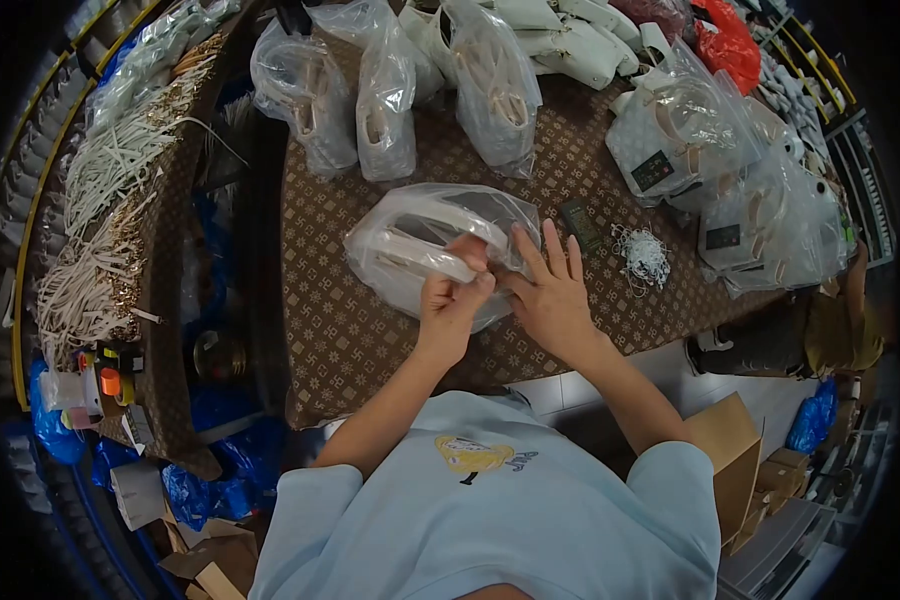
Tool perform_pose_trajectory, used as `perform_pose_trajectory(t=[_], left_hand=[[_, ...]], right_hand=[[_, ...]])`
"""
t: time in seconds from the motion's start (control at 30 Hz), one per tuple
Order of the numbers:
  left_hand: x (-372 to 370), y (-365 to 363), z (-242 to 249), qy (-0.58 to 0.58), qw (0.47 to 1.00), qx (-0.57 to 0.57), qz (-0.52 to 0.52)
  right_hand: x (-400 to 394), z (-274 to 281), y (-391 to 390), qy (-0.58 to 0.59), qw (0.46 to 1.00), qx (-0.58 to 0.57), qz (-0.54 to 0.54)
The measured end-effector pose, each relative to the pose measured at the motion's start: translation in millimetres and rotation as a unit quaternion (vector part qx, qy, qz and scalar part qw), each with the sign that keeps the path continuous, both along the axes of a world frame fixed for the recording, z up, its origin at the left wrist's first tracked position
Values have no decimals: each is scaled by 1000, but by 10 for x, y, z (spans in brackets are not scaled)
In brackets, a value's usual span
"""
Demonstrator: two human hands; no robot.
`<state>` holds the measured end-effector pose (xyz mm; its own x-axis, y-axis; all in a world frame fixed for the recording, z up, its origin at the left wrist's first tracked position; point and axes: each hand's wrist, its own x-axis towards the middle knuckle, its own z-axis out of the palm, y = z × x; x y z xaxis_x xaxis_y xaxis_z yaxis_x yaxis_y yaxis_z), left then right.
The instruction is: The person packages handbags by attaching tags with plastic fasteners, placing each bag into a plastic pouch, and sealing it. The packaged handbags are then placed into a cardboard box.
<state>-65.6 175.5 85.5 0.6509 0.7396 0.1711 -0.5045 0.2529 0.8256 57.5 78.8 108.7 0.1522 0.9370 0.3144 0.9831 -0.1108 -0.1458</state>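
At my patterned brown table (350,340), I work on a white handbag in a clear plastic bag (420,245), which lies flat at the near middle of the tabletop, just ahead of my chest. My left hand (453,300) is closed, thumb and fingertips pinching the loose plastic at the near edge of the bag. My right hand (553,295) is spread, fingers fanned, the palm pressing down on the bag's right end.

By my judgement the step in hand is closing or folding over the mouth of the bag; the next move calls for holding the pinch tight while the flat hand smooths the film, without letting the handbag slide.

Farther back stand more bagged handbags (390,95), with another heap (730,190) at the right. A bundle of white strings (645,255) and a small dark tag (580,225) lie just beside my right hand.

The glare on the plastic hides the handbag's detail, and my hands cover the bag's mouth, so whether it is sealed I cannot tell. The table's edges bend away in the lens.
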Motion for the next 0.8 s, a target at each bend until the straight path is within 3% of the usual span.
perform_pose_trajectory(t=[0.03, 0.07, 0.1, 0.13, 0.2, 0.27, 0.3, 0.33, 0.37, 0.43, 0.5, 0.53, 0.63, 0.7, 0.77, 0.8], left_hand=[[19, -37, 16, 74, 996, 50, -17], [12, -14, 39, 72, 996, 48, -24], [-33, 80, 195, 203, 921, 333, 6], [-95, 159, 273, 309, 750, 584, 36], [-215, 196, 85, 322, 740, 589, 42], [-318, 252, -5, 339, 650, 671, 114], [-363, 344, -322, 357, 698, 620, 35], [-374, 329, -253, 357, 698, 620, 30], [-371, 328, -164, 351, 696, 627, 27], [-385, 309, -22, 346, 694, 631, 21], [-431, 305, 66, 363, 754, 547, -31], [-419, 302, 109, 361, 752, 550, -35], [-284, 269, 145, 299, 735, 608, -22], [-152, 260, 66, 350, 833, 424, -67], [-60, 207, -78, 330, 849, 410, -51], [-45, 153, -102, 297, 889, 345, -51]], right_hand=[[18, -39, -47, -14, 1000, 1, -21], [19, -56, -103, -15, 999, -1, -28], [-4, -53, -137, 25, 999, -8, -37], [-47, -60, -173, 68, 997, -14, -45], [-175, -110, -201, 78, 996, -7, -53], [-182, -270, -207, 90, 994, 4, -55], [-101, -456, -211, 11, 998, 14, -61], [-57, -529, -221, -69, 995, 22, -66], [-30, -557, -238, -69, 995, 23, -69], [-18, -518, -255, -22, 998, 24, -45], [-53, -321, -249, 50, 998, 13, -44], [-61, -239, -226, 117, 992, 4, -43], [-83, -363, -179, 137, 990, 34, -21], [2, -537, -158, 106, 993, 46, -33], [80, -605, -164, 82, 993, 89, 3], [94, -603, -182, 81, 993, 87, -6]])
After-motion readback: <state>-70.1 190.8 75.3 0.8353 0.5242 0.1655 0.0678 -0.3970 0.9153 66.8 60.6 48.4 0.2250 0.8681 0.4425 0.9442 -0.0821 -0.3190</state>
